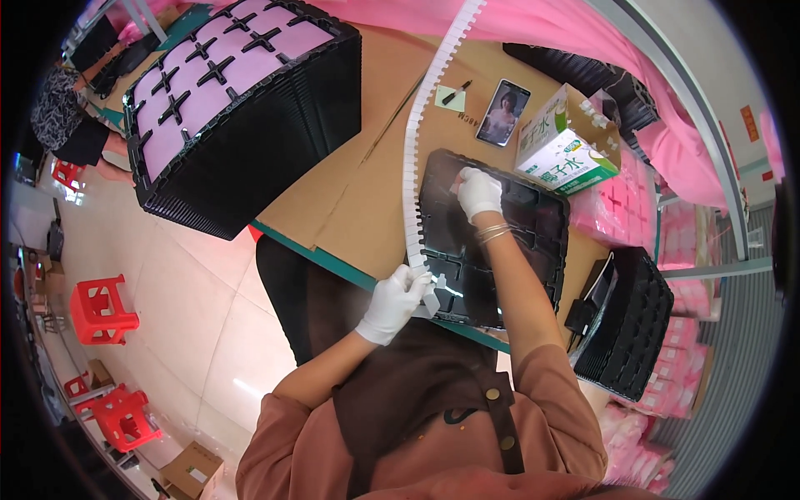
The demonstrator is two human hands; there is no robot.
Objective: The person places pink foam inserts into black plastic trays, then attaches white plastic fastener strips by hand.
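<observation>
A black plastic tray with moulded compartments lies in front of me on the table. My right hand, in a white glove, is over its far left part with the fingers closed together; what they hold, if anything, is hidden. At the tray's near left corner my left hand, also gloved, pinches the near end of a long white notched strip. From there the strip runs along the tray's left edge and curves away past the far side of the table. A small white piece shows by the left fingertips.
A tall stack of black trays with pink sheet on top stands left. Beyond my tray are a pen, a phone and a green-white carton. More black trays stand right. Red stools are on the floor.
</observation>
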